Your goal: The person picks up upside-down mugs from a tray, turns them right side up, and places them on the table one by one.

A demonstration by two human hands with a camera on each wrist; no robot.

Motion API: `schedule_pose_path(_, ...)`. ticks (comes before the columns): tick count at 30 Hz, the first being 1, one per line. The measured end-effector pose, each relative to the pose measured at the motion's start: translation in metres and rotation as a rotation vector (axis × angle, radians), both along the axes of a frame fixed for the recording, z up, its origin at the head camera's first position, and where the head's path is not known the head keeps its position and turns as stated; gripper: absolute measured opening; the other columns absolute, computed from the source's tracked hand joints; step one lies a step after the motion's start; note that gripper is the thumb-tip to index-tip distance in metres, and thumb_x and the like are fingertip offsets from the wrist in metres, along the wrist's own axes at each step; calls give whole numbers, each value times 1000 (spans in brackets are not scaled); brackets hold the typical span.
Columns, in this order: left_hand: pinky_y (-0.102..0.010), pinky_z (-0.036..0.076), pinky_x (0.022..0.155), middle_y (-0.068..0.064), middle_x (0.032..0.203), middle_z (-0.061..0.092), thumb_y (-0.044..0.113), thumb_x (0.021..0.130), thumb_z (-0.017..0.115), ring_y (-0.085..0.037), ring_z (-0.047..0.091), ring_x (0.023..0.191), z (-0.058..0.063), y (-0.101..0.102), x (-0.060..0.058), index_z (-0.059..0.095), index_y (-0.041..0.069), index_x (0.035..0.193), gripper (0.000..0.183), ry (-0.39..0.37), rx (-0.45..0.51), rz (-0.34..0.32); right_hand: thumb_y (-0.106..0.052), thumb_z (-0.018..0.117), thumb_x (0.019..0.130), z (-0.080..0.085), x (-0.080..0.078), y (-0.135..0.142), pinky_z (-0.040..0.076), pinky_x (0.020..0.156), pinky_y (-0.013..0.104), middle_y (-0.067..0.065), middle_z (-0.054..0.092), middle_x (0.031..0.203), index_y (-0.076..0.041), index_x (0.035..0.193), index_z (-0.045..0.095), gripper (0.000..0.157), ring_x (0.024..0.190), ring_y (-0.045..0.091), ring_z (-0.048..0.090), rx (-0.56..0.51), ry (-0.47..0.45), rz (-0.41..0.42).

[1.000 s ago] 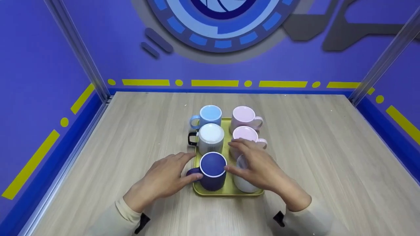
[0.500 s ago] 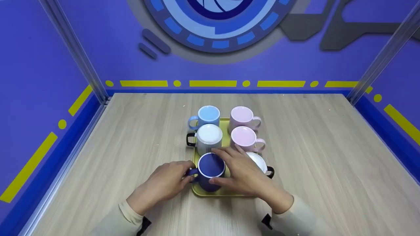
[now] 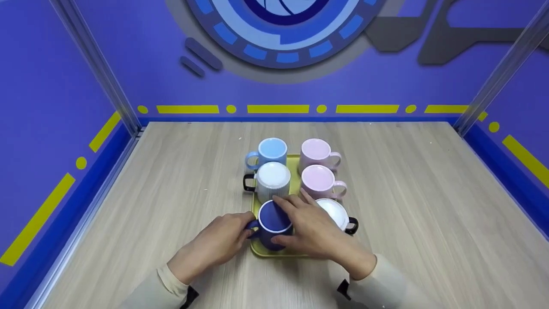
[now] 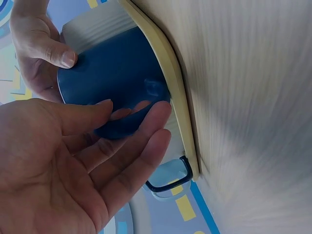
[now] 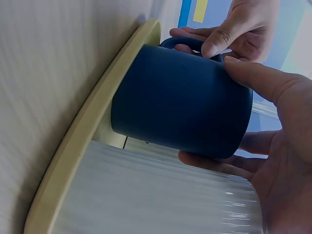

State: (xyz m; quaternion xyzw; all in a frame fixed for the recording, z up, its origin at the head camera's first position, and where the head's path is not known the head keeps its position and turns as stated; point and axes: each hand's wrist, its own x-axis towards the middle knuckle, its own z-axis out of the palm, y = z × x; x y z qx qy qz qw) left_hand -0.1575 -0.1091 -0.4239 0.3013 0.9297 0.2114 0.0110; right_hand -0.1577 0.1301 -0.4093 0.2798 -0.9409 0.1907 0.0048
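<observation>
A dark blue mug [image 3: 270, 219] with a white rim stands at the front left of a yellow tray [image 3: 281, 256]. My left hand [image 3: 218, 238] pinches its handle [image 4: 126, 127] between thumb and fingers. Around the upper body of the same mug curls my right hand [image 3: 315, 227], thumb on the near side and fingers on the far side, as the right wrist view shows with the mug [image 5: 180, 102] between them. To the right, a white ribbed mug [image 3: 332, 212] with a black handle is partly hidden behind the right hand.
Behind the blue mug stands a white ribbed mug [image 3: 273, 178] with a black handle, then a light blue mug [image 3: 272, 149]. Two pink mugs [image 3: 318, 180] fill the tray's right side further back. The tray rests on a wooden table [image 3: 407, 184] with purple-blue walls [image 3: 128, 77] around it.
My right hand has moved left from over the white mug onto the dark blue mug. My left fingers have closed on its handle. The mug itself stays in place.
</observation>
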Motion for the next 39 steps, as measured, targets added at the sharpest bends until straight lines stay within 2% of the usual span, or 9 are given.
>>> schedule_pose_path(12, -29, 43, 59, 4, 78, 57, 5, 95, 70, -11, 51, 70, 0, 1, 1, 58, 10, 93, 13, 40, 23, -10, -50, 87, 78, 0, 0, 2, 27, 127, 54, 16, 66, 136, -6, 147, 56, 88, 134, 33, 58, -36, 49, -8)
schedule_pose_path(17, -29, 41, 57, 5, 76, 56, 8, 95, 70, -11, 50, 68, 0, 1, 1, 58, 12, 93, 13, 45, -2, 8, -51, 88, 76, -1, 0, 3, 29, 127, 52, 16, 67, 134, -5, 146, 57, 89, 133, 30, 60, -60, 60, -9)
schedule_pose_path(22, -30, 37, 54, 6, 75, 54, 14, 97, 69, -12, 49, 66, 3, 0, 2, 57, 16, 94, 12, 27, -32, 46, -52, 89, 75, 1, 1, 4, 34, 124, 55, 15, 66, 137, -9, 147, 57, 90, 138, 37, 55, -81, 40, -34)
schedule_pose_path(27, -29, 37, 54, 8, 77, 53, 20, 99, 68, -11, 50, 66, 6, -1, 3, 58, 17, 97, 10, 21, -10, 48, -53, 91, 73, 5, 3, 6, 42, 116, 60, 14, 65, 139, -12, 147, 57, 91, 143, 43, 49, -115, 41, -66)
schedule_pose_path(29, -28, 38, 55, 9, 78, 53, 23, 101, 67, -10, 50, 67, 8, -2, 3, 59, 17, 99, 10, 8, 12, 49, -54, 91, 72, 7, 4, 7, 46, 112, 59, 13, 66, 138, -13, 146, 58, 91, 140, 40, 53, -130, 64, -68)
schedule_pose_path(33, -26, 40, 58, 11, 81, 53, 32, 105, 61, -9, 50, 70, 11, -2, 3, 59, 18, 101, 14, -34, 68, 53, -55, 91, 71, 10, 3, 9, 56, 100, 50, 7, 70, 131, -13, 143, 61, 89, 124, 27, 64, -176, 130, -55)
schedule_pose_path(35, -26, 40, 60, 12, 82, 52, 35, 107, 56, -8, 50, 71, 13, -2, 4, 58, 19, 101, 17, -52, 99, 55, -55, 92, 71, 12, 3, 10, 58, 94, 44, 4, 70, 127, -13, 142, 62, 88, 115, 20, 67, -210, 162, -46)
schedule_pose_path(39, -25, 42, 64, 12, 83, 51, 35, 110, 49, -8, 51, 74, 18, -1, 5, 60, 18, 101, 22, -75, 188, 47, -55, 92, 71, 16, 5, 14, 59, 91, 39, 1, 72, 124, -13, 140, 64, 86, 111, 15, 68, -277, 187, -51)
